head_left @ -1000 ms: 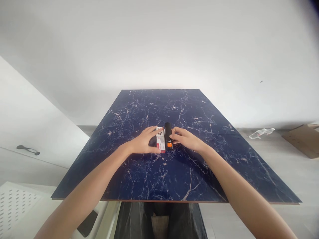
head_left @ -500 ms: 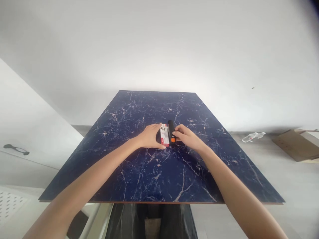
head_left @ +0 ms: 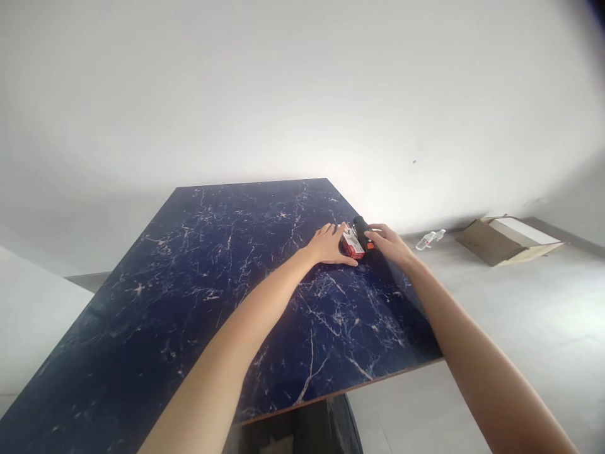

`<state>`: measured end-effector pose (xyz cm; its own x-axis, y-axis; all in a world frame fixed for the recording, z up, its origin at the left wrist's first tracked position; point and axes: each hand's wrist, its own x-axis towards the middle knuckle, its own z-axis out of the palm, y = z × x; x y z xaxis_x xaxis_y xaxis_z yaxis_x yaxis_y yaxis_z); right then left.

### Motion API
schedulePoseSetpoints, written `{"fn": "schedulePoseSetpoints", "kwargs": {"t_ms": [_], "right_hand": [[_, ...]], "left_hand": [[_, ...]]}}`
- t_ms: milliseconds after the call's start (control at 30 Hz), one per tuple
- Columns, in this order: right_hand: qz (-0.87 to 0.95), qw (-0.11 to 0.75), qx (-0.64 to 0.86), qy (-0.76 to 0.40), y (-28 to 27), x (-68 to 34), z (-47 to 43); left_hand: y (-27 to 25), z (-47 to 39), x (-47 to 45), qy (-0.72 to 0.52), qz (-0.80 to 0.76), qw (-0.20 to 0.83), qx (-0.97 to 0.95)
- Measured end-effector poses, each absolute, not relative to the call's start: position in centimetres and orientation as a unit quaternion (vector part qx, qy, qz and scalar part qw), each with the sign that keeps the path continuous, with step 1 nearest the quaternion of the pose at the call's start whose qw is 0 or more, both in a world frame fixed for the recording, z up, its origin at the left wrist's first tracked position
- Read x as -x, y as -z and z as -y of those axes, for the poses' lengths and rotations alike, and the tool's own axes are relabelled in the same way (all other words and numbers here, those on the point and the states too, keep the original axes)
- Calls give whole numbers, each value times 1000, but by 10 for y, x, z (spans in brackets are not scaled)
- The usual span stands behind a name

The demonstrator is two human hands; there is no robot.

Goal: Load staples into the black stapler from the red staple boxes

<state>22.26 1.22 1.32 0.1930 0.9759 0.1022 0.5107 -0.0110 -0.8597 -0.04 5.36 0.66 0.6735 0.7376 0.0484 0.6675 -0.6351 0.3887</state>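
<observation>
My left hand [head_left: 329, 244] is wrapped round the left side of a small red and white box [head_left: 352, 243], its thumb at the near end and fingertips at the far end. Right beside the box lies a slim black object [head_left: 361, 228] with an orange patch; its exact kind is not clear. My right hand [head_left: 388, 243] grips this black object from its right side, thumb and fingers against it. Box and black object are side by side near the right edge of the dark blue marbled table [head_left: 227, 252].
A white wall [head_left: 236, 94] stands behind the table. On the floor to the right lie a clear plastic bottle [head_left: 430, 239] and an open cardboard box [head_left: 491, 243]. Below the table's front edge a dark seat or clothing [head_left: 326, 429] shows in part.
The view has turned to the right. Both hands, the box and the black object have shifted together rightward, closer to the table's right edge. My grips look much the same.
</observation>
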Motion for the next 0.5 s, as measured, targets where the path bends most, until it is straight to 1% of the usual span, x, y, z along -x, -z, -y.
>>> {"fn": "schedulePoseSetpoints", "kwargs": {"t_ms": [67,133,200,267,333,367,433,500], "right_hand": [[556,456,668,-192,-19,-212,-4],[550,492,668,-100,-29,-189,10],[600,484,632,-85,-41,-154,27],[700,429,559,-114,-52,-109,46],[803,367,451,-130,-58,-61,61],[845,333,395,-139,-58,-39,66],[897,275,309,-156,-54,-2,70],[918,239,273,-162,-44,22,70]], "left_hand": [[-11,-43,27,-101,-392,189,-894],[-19,-24,67,-131,-397,183,-890],[-31,1,114,-187,-410,154,-879],[-41,30,158,-255,-440,112,-854],[-46,58,194,-290,-471,79,-829],[-45,69,207,-283,-486,70,-824],[-38,86,224,-230,-491,74,-837],[-27,95,229,-169,-472,88,-861]]}}
